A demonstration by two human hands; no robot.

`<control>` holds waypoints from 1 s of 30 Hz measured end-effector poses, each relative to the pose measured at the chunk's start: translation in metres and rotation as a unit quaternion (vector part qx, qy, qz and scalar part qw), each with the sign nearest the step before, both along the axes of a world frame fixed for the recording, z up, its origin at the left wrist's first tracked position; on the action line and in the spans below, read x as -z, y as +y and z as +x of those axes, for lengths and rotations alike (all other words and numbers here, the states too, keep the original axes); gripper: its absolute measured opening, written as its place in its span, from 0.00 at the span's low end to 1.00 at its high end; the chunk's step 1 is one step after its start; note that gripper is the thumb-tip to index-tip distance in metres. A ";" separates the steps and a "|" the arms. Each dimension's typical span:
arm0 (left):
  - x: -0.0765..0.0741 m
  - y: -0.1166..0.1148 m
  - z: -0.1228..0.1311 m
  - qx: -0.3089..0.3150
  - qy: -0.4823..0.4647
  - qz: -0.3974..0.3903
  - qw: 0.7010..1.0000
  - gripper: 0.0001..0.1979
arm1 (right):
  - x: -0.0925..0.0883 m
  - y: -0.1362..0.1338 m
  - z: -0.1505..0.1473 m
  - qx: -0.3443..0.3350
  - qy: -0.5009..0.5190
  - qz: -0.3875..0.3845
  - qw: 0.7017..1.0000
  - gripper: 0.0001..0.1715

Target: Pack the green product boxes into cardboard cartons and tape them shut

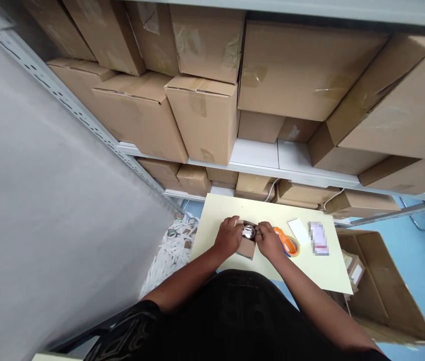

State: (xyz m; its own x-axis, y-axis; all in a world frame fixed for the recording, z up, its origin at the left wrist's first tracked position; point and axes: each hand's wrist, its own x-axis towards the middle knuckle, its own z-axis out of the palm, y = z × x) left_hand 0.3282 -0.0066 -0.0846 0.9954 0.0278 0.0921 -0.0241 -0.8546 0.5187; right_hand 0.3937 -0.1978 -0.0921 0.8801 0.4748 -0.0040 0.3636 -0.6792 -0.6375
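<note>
On the pale yellow table (204, 235) sits a small open cardboard box (246, 248) with a shiny, rounded metal object (249, 231) in its upper part. My left hand (229, 235) grips the left side of the box, fingers bent along its edge. At the box's upper right, my right hand (268, 238) has its fingers pressed together at the edge, near the shiny object. To the right of that hand lies an orange tape dispenser (286, 240) with a tape roll.
A white card (298, 231) and a blurred pale purple item (319, 238) lie on the table's right side. Shelves of cardboard boxes (200, 115) stand behind. A large open carton (381, 286) is at right, shredded paper (165, 258) at left.
</note>
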 end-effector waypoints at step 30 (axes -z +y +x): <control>-0.116 0.023 0.039 -0.057 -0.055 -0.245 0.966 0.27 | 0.015 -0.002 0.011 -0.059 0.068 0.042 0.995 0.49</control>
State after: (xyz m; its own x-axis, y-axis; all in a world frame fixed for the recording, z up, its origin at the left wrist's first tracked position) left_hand 0.3672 0.0163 0.0313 0.9681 0.2046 0.1447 -0.0217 -0.5066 0.8619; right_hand 0.4043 -0.2003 -0.1069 0.8128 0.5777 -0.0749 0.3441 -0.5798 -0.7386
